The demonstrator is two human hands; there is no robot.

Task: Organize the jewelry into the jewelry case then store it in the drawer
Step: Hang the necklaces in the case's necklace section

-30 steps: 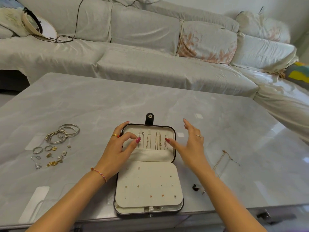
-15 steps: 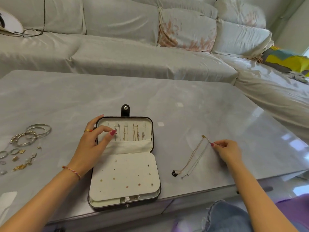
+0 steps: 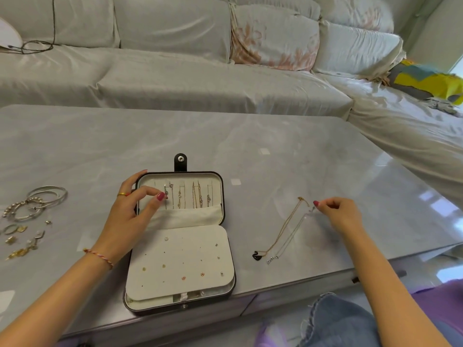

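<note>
Jewelry case: lies open at the near middle of the grey table, its dark snap tab pointing to the far side.
Lid half: chains hang in a row above a cream pocket; how each is fastened is too fine to tell.
Near half: a cream earring panel dotted with small studs covers the tray; only a sliver of the compartment below shows at the near edge, its contents unclear.
Left hand: curled round the lid's left edge, fingers on its outside, thumb tip pressed near the leftmost chain inside; whether it pinches that chain cannot be told.
Right hand: right of the case, thumb and forefinger closed together on the far end of the silver necklace.
Necklaces: the silver one and a gold necklace with a black pendant lie side by side on the table; whether they are tangled is unclear.
Loose jewelry: bangles, rings and small gold earrings sit far left on the table, partly cut off by the frame.
Beyond: a covered sofa runs along the far side.
Near edge: the person's jeans show; the table's front is mostly out of sight.
</note>
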